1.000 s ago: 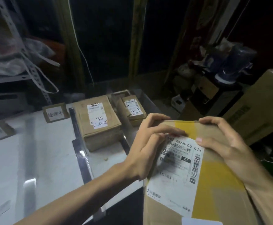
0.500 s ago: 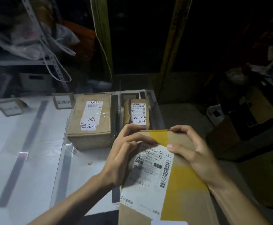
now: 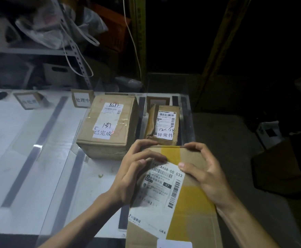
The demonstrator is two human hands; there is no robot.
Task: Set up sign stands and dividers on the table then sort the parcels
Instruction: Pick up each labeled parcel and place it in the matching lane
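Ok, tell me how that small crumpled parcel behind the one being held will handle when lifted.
The small crumpled parcel probably gives when squeezed: its left side is creased and dented. Lying flat and boxy, it should not roll. Being small, it is likely light, though weight cannot be seen.

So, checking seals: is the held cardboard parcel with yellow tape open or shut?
Shut: yellow tape seals the parcel along its flat top.

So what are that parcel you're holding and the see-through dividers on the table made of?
The held parcel looks like matt brown cardboard, going by its colour and folded flaps. A smooth yellow tape strip and a white printed paper label are stuck on it. The divider seems to be clear plastic, perhaps acrylic: it is see-through and catches glare.
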